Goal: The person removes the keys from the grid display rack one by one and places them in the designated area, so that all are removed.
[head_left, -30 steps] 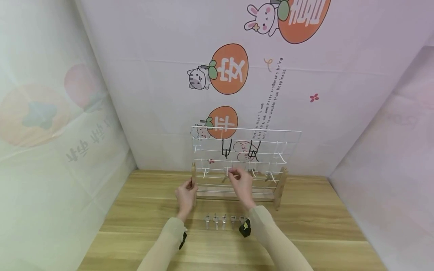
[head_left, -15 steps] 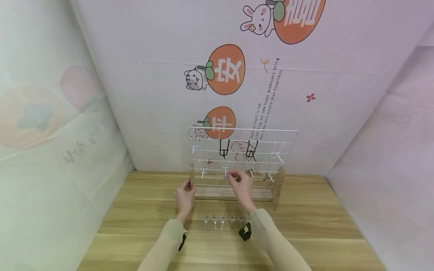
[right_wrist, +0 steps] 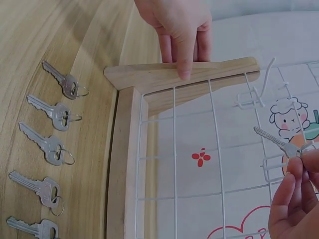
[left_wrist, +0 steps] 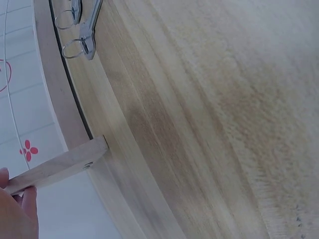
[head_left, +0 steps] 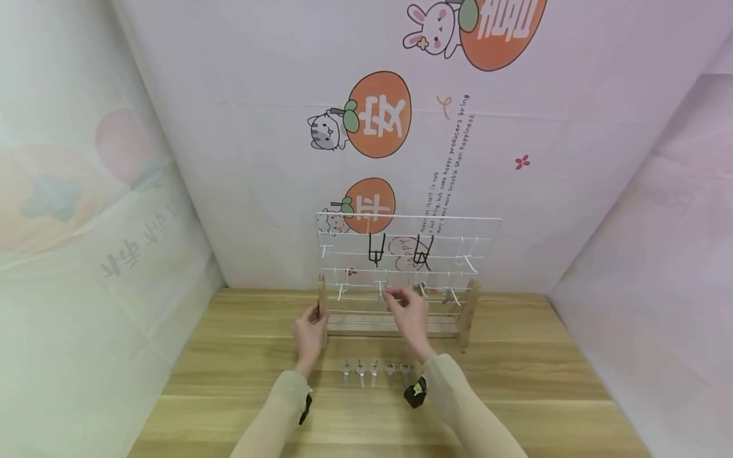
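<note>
My left hand (head_left: 309,332) grips the wooden left post (right_wrist: 182,74) of a white wire rack (head_left: 409,217), its thumb on one face in the right wrist view. My right hand (head_left: 409,316) is in front of the rack's lower hooks. Between thumb and fingers it pinches a silver key (right_wrist: 279,143) by the head end, blade pointing away. A white hook (head_left: 380,287) is right beside these fingertips. Whether the key's ring is on that hook cannot be told, as the fingers cover it. Several silver keys (right_wrist: 47,144) with rings lie in a row on the table.
On hooks right of my right hand hang a key (head_left: 420,289) and another key (head_left: 449,295). Black hooks (head_left: 375,249) sit higher on the grid. The rack stands on a wooden table (head_left: 246,356) before a printed backdrop (head_left: 275,159).
The head view has shifted slightly. My left hand stays on the post, and my right hand stays at the same hook with the key, moving very little.
</note>
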A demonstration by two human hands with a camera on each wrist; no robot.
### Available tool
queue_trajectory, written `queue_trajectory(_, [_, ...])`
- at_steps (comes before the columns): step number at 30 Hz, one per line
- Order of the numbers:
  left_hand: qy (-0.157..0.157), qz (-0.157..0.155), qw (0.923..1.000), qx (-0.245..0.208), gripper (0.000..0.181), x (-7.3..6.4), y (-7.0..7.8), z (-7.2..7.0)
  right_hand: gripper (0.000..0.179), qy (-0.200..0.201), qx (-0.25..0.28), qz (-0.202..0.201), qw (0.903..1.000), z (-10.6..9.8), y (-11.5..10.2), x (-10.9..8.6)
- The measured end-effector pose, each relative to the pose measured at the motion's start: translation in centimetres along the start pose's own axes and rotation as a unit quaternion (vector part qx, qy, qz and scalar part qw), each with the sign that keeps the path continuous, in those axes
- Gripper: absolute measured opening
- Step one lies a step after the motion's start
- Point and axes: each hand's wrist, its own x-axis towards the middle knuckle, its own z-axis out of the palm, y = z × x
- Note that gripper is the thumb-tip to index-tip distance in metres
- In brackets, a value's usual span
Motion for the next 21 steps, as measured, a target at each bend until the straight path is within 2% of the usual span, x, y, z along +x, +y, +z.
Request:
queue_trajectory(6, [-0.018,-0.013,0.9996,-0.016,0.031,0.3,-0.1,-0.2,0.010,-0.002,0.031,0.007,0.9995,-0.4,-0.5,-0.2])
queue_trajectory(14, [-0.041,-0.036,0.9974,-0.048,0.032,0.6,-0.6,-0.5,0.010,0.004,0.034,0.012,0.9993,-1.0,-0.6,-0.5])
queue_trajectory(21, [-0.047,-0.047,0.9959,-0.061,0.033,0.7,-0.7,-0.7,0.009,-0.002,0.032,0.011,0.9994,-2.1,-0.5,-1.2])
